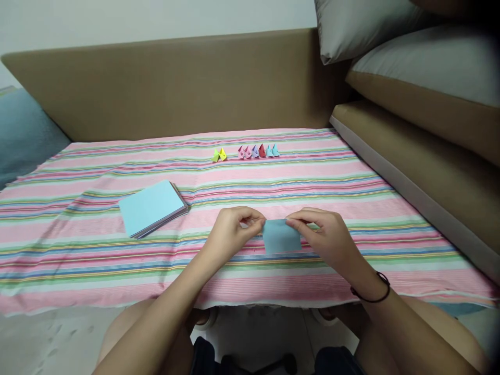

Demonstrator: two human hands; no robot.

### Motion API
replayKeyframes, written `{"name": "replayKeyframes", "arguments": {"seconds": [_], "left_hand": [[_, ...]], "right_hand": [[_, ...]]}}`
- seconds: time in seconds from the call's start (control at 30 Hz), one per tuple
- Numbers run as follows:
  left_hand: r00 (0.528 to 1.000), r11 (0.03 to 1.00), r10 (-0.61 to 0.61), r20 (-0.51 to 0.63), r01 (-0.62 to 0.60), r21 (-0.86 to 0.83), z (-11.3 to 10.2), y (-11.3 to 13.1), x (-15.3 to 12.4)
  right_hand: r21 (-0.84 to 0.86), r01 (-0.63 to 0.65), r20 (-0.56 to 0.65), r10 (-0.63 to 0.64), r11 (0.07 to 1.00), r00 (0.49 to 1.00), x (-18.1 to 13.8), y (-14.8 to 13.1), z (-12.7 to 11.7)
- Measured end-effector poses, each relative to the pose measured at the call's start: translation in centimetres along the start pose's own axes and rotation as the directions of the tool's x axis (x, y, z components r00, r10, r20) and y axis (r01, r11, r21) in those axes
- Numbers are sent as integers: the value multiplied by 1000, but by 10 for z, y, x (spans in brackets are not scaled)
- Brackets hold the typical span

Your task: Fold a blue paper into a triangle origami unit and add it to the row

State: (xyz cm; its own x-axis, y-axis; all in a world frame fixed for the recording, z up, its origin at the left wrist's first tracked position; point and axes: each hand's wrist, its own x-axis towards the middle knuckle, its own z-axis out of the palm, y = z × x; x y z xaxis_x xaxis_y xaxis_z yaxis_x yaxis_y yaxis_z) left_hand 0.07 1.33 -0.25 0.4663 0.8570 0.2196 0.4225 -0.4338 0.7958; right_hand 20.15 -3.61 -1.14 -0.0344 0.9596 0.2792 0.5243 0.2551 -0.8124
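Light-blue origami paper (pixel 282 238), far edge pinched by left hand (pixel 238 227) and right hand (pixel 326 229); matching corners should give crisp creases

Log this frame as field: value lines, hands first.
left hand: pinches the blue rectangular paper sheet near its upper left corner
right hand: pinches its top edge farther right
nearby: rectangular paper stack with light-blue top, left of both hands
beyond: two yellowish folded-paper pieces; right of them, six pink, purple, red and blue ones
surface: striped multicoloured cloth
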Motion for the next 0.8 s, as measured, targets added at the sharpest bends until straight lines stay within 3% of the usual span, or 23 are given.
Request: {"name": "replayKeyframes", "arguments": {"seconds": [0.1, 0.17, 0.27, 0.37, 0.43, 0.63, 0.8], "left_hand": [[993, 997, -18, -120, 26, 66, -12, -6, 3], [984, 998, -69, -162, 66, -23, -15, -6, 3], [991, 937, -125, -56, 100, -335, -12, -1, 1], [986, 811, -126, 106, 164, -561, -3, 6, -2], [981, 764, -116, 157, 189, -617, 2, 7, -2], [981, 699, -89, 172, 184, -691, 4, 3, -2], [981, 679, -91, 169, 185, -710, 3, 2, -2]], "right_hand": [[77, -75, -103, 83, 994, 991, 2, 8, -11], [224, -173, -71, 193, 959, 979, 4, 13, -16], [448, -321, 100, 309, 835, 946, 6, 14, -15], [537, -406, 228, 336, 739, 914, 5, 10, -6], [564, -445, 276, 349, 696, 896, 4, 6, -2], [641, -475, 316, 356, 604, 879, 2, 3, 3], [639, -462, 303, 351, 615, 886, 2, 3, 6]]}}
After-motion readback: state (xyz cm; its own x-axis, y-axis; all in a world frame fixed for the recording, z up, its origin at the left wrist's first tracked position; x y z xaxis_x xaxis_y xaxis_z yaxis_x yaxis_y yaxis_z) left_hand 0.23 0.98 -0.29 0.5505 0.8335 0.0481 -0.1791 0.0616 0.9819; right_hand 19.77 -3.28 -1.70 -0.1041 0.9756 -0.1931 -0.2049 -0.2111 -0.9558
